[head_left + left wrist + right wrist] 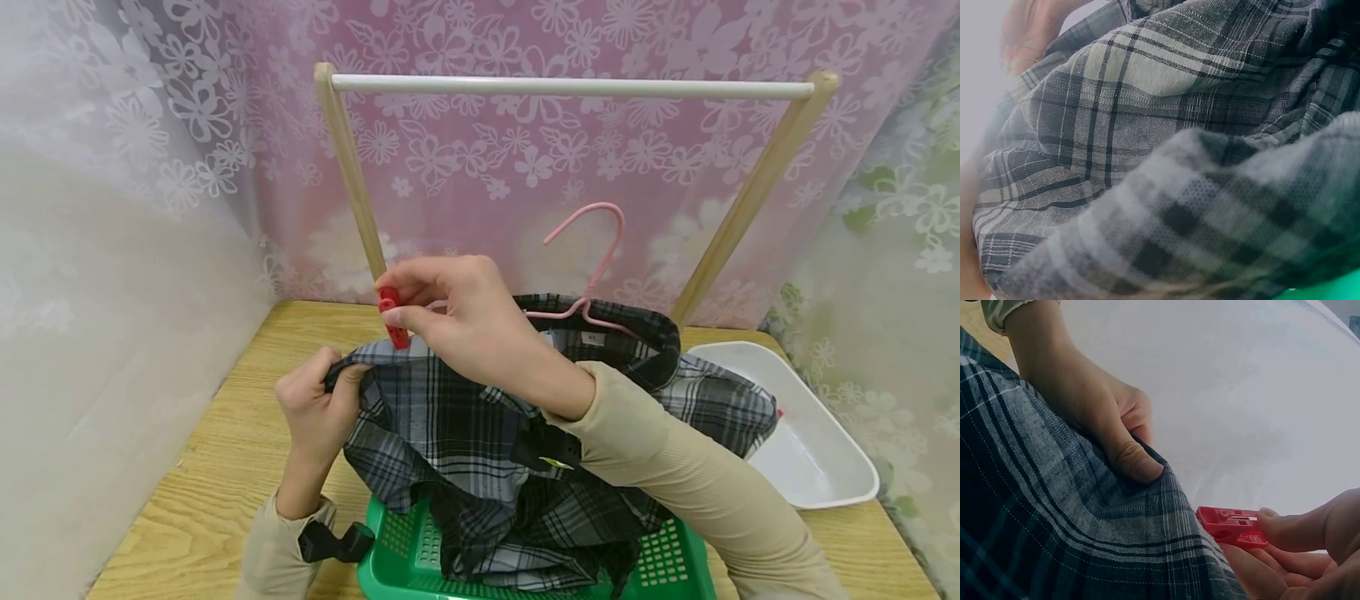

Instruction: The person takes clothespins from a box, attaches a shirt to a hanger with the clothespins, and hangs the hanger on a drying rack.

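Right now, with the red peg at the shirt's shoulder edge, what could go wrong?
1. The right hand pinches the red clothes peg only at its end, so it could slip or bite crooked on the plaid shirt.
2. The left hand holds just the shoulder edge; if that loosens, the cloth may slide off the pink hanger.
3. The shirt's lower part trails into the green basket and could snag when lifted.

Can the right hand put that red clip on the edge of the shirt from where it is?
Probably yes. The right hand pinches the red clothespin right at the plaid shirt edge, which the left hand holds up. Nothing lies between clip and cloth in the right wrist view.
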